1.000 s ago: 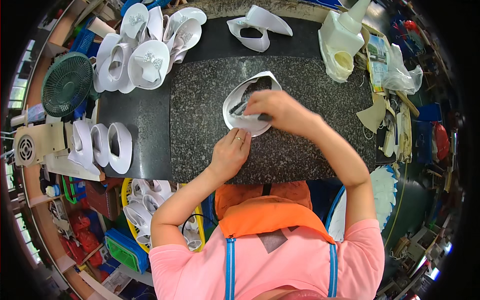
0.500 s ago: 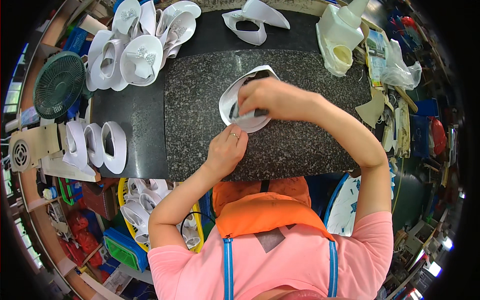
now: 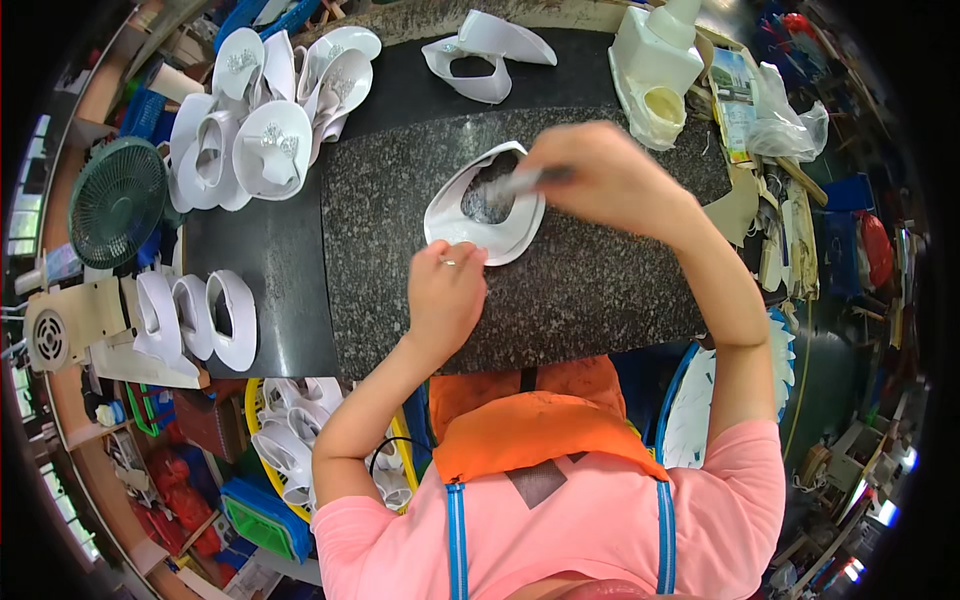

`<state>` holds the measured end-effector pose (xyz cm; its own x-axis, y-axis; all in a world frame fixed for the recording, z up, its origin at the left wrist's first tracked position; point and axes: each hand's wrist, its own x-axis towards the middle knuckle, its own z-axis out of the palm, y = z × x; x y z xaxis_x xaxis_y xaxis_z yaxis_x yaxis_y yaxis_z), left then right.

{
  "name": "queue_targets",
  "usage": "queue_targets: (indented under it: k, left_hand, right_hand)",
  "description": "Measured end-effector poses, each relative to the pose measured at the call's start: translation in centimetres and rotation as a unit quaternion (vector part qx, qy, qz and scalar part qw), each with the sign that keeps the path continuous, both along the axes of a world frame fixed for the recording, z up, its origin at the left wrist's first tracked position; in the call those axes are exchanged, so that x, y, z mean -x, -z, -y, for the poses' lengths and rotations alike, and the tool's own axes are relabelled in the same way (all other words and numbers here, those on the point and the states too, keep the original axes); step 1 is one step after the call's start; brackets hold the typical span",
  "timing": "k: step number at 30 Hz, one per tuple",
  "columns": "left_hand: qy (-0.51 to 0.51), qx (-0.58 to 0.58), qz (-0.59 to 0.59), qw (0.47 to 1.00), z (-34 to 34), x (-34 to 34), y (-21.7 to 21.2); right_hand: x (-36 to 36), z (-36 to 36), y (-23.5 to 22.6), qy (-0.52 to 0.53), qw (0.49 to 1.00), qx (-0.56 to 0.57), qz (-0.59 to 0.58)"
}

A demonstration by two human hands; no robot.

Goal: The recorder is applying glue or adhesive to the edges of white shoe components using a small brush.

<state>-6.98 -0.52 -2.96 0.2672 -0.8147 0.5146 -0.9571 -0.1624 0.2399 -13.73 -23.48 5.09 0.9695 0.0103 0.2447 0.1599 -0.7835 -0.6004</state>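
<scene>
On the speckled stone slab [image 3: 380, 290] in front of me lies a white shoe upper [image 3: 460, 228] with an oval opening. My left hand [image 3: 447, 298] pinches its near edge, holding it against the slab. Above its right side is my right hand [image 3: 603, 178], blurred by motion and closed around a brush-like tool [image 3: 515, 186] with a dark handle end. The pale end of this tool reaches over the opening; smear hides its exact shape and whether it touches.
A pile of white uppers [image 3: 272, 150] stands at the far left, with several more [image 3: 232, 320] nearer. One folded piece [image 3: 483, 88] lies at the back. A white glue container [image 3: 650, 60] stands back right; a green fan [image 3: 118, 205] and yellow basket [image 3: 256, 425] are left.
My right hand has lifted the tool away from the upper's near right part, toward the far right. The left hand stays at the near edge. My view has shifted slightly.
</scene>
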Motion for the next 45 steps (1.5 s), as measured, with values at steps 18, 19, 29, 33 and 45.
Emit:
queue_targets:
  k: [18, 19, 29, 33, 45]
  left_hand:
    - [-0.149, 0.12, -0.291, 0.937, 2.5, -5.8, -5.4]
    - [-0.108, 0.13, -0.265, 0.949, 3.3, -6.4, -5.9]
    - [-0.032, -0.293, -0.27, 0.917, 19.1, -19.3, -3.2]
    - [0.014, -0.235, -0.221, 0.946, 18.3, -19.7, -2.0]
    - [-0.037, 0.137, -0.451, 0.881, -0.6, -16.2, -5.2]
  right_hand:
    - [-0.2, -2.0, 7.2, 0.066, 0.997, 0.001, 0.046]
    - [-0.3, -1.8, 7.0, 0.027, 0.999, 0.006, 0.036]
    - [-3.5, -0.2, 9.0, 0.075, 0.983, 0.115, 0.119]
    - [-4.1, 0.3, 9.7, 0.128, 0.943, 0.163, 0.261]
    - [2.7, 2.5, 5.6, 0.28, 0.911, 0.049, 0.299]
